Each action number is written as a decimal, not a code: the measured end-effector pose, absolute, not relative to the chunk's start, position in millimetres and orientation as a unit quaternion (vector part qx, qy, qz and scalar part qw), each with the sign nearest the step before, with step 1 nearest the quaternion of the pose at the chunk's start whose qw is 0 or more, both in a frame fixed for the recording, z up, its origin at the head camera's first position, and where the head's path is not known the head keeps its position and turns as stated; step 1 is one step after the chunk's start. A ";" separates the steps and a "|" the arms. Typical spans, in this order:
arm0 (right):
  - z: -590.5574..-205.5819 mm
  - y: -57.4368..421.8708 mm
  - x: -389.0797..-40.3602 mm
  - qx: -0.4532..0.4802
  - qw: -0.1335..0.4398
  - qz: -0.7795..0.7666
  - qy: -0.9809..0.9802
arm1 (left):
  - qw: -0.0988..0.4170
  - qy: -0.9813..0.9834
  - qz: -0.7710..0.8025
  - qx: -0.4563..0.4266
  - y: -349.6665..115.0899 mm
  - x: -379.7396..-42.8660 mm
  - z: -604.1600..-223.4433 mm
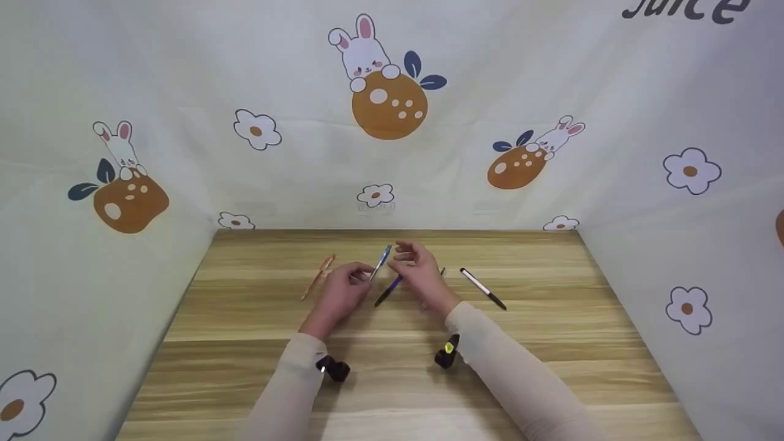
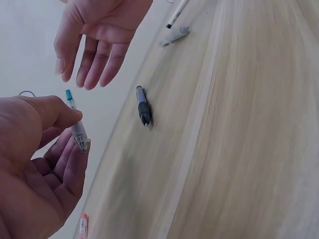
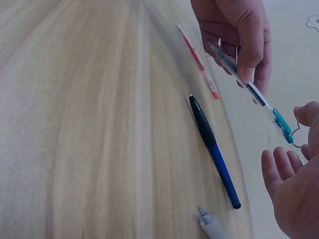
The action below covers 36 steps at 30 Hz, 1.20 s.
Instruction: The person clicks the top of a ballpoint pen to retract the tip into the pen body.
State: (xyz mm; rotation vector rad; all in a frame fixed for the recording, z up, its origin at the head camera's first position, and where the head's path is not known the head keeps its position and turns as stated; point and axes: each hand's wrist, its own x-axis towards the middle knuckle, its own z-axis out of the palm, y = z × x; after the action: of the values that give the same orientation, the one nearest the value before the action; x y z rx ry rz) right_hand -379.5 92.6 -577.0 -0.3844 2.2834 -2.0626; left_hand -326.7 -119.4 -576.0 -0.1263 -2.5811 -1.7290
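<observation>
My left hand (image 1: 343, 291) pinches a clear-barrelled pen (image 3: 256, 94) with a teal clip between thumb and fingers, raised off the table. The pen's teal end points toward my right hand (image 1: 422, 275). That hand is held just beside it, fingers extended and slightly bent, gripping nothing; the right wrist view shows a small gap between them. Below the hands lies a blue pen (image 3: 217, 159) with a black grip. A pale grey pen (image 2: 175, 36) rests under my right forearm, mostly hidden in the head view.
On the wooden table (image 1: 392, 392), an orange-red pen (image 1: 318, 278) lies left of my left hand. A white pen (image 1: 482, 288) with black ends lies to the right. Cloth printed with rabbits and flowers (image 1: 257, 130) surrounds the table's back and sides.
</observation>
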 end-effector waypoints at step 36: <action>-565.8 87.1 -376.7 -0.072 0.034 -0.763 0.641 | 0.008 -0.779 -0.623 -0.066 -93.3 -323.7 -578.0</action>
State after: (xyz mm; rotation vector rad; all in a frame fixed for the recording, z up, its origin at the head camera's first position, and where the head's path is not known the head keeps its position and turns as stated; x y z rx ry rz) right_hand -376.7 87.1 -565.8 -0.2214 1.9733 -2.3473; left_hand -323.7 -93.3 -578.0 -0.2072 -2.4355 -1.9479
